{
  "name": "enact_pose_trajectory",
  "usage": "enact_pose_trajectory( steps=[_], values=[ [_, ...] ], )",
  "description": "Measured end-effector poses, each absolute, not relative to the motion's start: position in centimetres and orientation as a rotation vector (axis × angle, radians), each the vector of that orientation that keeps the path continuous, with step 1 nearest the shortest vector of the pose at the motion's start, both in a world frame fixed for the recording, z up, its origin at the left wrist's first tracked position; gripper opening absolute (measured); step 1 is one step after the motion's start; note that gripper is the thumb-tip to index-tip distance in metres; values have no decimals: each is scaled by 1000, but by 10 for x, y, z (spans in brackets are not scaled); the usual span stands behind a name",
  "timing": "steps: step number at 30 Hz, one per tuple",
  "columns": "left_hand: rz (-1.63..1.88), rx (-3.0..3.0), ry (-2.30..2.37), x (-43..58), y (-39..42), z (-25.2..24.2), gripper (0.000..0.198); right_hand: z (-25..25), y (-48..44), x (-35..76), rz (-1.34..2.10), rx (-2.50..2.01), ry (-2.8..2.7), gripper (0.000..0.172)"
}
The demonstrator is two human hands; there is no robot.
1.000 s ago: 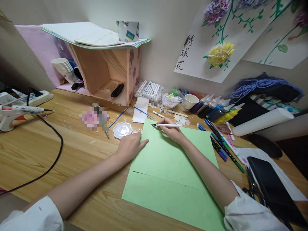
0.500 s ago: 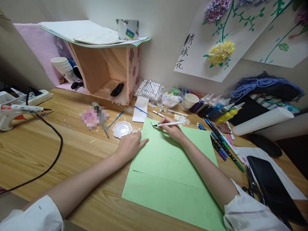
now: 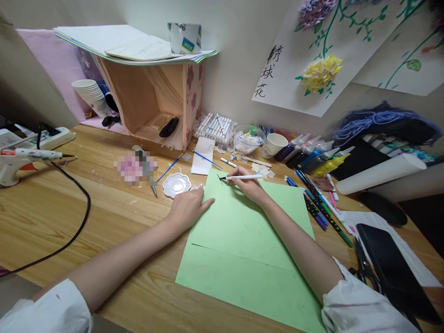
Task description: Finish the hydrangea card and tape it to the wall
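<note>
My right hand (image 3: 247,184) grips a white marker pen (image 3: 244,177) with a black tip. That tip touches a sheet of light green paper (image 3: 243,222) near its top left corner, where a few short black strokes (image 3: 220,178) cross. At the sheet's left edge lies my left hand (image 3: 187,206), palm down, its thumb stretched out over the paper and the other fingers partly hidden. A second green sheet (image 3: 243,286) shows under the lower edge of the first. Just beyond my left hand is a white flower-shaped palette (image 3: 176,185).
Pens (image 3: 326,212), scissors (image 3: 364,263) and a black phone (image 3: 395,268) lie on the right. A glue gun (image 3: 27,159) with a black cable is at the left. Behind stand a box of markers (image 3: 215,128), a paper cup (image 3: 274,145), paint bottles (image 3: 308,152) and an open pink box (image 3: 149,99).
Another short black stroke has joined the mark at the pen's tip. My right hand has shifted only slightly; my left hand stays in place on the paper's edge.
</note>
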State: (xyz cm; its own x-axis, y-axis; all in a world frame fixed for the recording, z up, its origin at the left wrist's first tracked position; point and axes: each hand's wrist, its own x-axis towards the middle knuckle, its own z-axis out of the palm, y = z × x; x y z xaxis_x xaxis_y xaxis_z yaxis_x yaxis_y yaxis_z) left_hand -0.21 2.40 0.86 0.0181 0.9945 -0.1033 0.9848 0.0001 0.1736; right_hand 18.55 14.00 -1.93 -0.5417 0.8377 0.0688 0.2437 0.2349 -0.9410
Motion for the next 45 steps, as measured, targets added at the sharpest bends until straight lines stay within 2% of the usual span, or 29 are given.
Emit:
enact_pose_trajectory(
  steps=[25,31,37,45],
  values=[
    [92,2147,2079,-3,24,5,38,-18,142,186,1347,-987,-1825,4],
    [56,2160,2081,-3,24,6,37,-17,149,164,1410,-930,-1736,14],
    [34,2142,2067,-2,25,6,36,-21,157,142,1117,-1127,-1719,29],
    [37,2135,2048,-2,27,5,36,-21,155,142,1089,-1151,-1789,28]
  ],
)
